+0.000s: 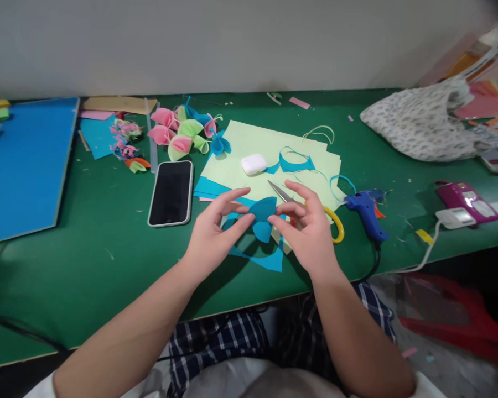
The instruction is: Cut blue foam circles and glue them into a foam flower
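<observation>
Between my two hands is a small blue paper piece, folded or curved into two rounded lobes. My left hand pinches its left edge between thumb and finger. On the right edge, my right hand pinches it the same way. Scissors with a yellow handle lie partly under my right hand, blades pointing up and left. Below the held piece rests a blue paper offcut with a rounded cut-out. Pale green sheets lie behind, bearing a white rounded case and a blue paper ring scrap.
A phone lies to the left, with pink, green and blue paper flowers behind it. A blue board covers the far left. On the right are a blue glue gun, a purple power strip and a patterned cloth bag.
</observation>
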`<state>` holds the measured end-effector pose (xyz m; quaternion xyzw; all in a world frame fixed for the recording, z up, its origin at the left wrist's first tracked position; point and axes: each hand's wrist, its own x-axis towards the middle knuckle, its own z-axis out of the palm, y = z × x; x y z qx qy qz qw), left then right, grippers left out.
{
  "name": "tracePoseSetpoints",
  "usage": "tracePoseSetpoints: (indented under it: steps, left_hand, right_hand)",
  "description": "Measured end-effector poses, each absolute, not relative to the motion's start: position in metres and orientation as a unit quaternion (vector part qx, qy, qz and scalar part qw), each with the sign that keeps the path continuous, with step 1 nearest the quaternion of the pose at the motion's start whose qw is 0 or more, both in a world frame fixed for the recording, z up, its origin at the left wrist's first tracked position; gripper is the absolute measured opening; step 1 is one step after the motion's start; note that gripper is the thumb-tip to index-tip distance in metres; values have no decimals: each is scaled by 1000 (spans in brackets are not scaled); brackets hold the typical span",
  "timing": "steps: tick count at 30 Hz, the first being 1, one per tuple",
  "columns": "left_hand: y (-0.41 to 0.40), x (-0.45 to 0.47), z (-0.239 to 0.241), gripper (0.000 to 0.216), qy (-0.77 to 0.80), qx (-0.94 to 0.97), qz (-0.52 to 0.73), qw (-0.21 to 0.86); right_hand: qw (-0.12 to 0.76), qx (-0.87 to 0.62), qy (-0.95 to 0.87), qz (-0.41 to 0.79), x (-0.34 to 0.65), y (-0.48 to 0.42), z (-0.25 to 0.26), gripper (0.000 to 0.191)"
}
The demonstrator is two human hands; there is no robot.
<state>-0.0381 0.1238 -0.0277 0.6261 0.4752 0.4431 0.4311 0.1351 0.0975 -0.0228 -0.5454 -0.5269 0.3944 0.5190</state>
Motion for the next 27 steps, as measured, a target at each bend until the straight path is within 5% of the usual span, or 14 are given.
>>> tracePoseSetpoints:
  steps: [18, 27]
  left_hand:
    - [123, -36, -27, 40, 471, 615, 483, 407]
    - [124, -38, -30, 44, 468, 629, 463, 414]
  right_hand:
    - [511, -518, -457, 511, 138, 103, -23, 58]
    - [493, -536, -528, 437, 136, 99, -23, 57]
